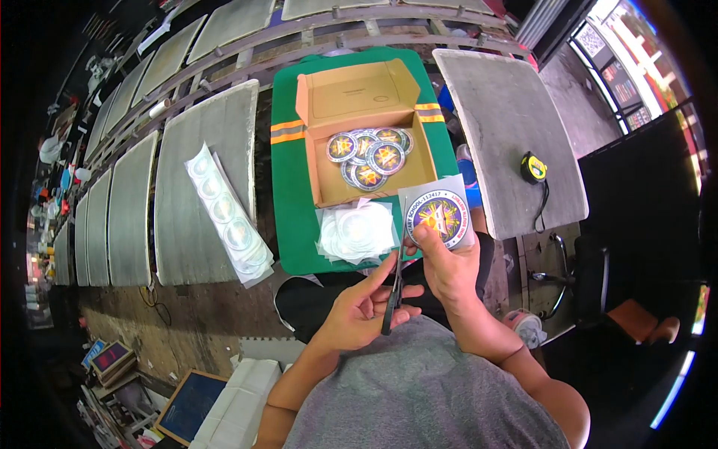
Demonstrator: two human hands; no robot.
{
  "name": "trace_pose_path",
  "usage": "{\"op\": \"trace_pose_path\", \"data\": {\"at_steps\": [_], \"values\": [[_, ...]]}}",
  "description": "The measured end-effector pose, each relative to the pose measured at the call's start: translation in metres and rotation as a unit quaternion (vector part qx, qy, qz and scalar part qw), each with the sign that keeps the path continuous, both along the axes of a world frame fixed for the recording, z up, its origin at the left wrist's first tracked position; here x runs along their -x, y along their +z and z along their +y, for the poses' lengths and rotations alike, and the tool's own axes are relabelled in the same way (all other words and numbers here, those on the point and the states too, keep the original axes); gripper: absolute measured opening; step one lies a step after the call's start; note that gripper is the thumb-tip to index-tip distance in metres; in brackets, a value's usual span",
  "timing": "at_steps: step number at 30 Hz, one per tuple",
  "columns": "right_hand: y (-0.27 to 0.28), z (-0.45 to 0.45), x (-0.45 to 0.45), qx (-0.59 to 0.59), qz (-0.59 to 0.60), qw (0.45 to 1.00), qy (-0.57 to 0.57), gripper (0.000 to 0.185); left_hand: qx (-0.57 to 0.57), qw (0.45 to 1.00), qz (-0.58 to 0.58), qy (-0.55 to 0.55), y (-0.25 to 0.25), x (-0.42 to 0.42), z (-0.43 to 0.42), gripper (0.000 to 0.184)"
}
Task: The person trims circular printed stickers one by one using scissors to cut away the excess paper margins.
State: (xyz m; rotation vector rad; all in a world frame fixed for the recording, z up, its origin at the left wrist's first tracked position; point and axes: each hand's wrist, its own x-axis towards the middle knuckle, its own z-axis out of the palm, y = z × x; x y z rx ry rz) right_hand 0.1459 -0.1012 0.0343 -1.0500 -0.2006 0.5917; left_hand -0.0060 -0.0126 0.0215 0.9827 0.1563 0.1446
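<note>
My left hand [363,310] grips black-handled scissors [397,288], their blades pointing up along the left side of a square sticker. That round-printed school-logo sticker [437,213] on pale backing is pinched in my right hand [452,262], the thumb lying over its lower part. Just beyond my hands, a pile of pale round sticker pieces [355,230] lies on the green-covered board [292,217]. Behind it stands an open cardboard box [359,97] holding several cut round stickers [369,156].
Left of the green board, strips of uncut round stickers [224,209] lie on a grey board [176,202]. A yellow and black tape measure [534,168] rests on the grey board to the right. A black chair [591,277] stands at right, and framed boards [191,404] lean at lower left.
</note>
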Motion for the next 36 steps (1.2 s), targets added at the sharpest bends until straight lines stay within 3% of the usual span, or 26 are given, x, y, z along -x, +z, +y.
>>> {"op": "trace_pose_path", "data": {"at_steps": [14,30,33,36], "values": [[0.003,-0.008,0.004,0.082,-0.020,0.995,0.046,0.021,-0.002,0.998,-0.056,-0.004,-0.010,-0.001,0.005,0.090],[0.006,-0.018,-0.007,0.090,-0.023,0.991,0.095,0.023,0.034,0.999,-0.003,-0.025,-0.001,0.006,0.003,0.086],[0.005,-0.019,-0.011,0.092,-0.028,0.991,0.097,0.027,0.039,0.999,0.001,-0.030,-0.001,0.008,0.005,0.086],[0.008,-0.016,-0.015,0.065,-0.036,0.991,0.112,0.044,0.035,0.999,-0.002,-0.035,-0.004,0.008,0.007,0.086]]}}
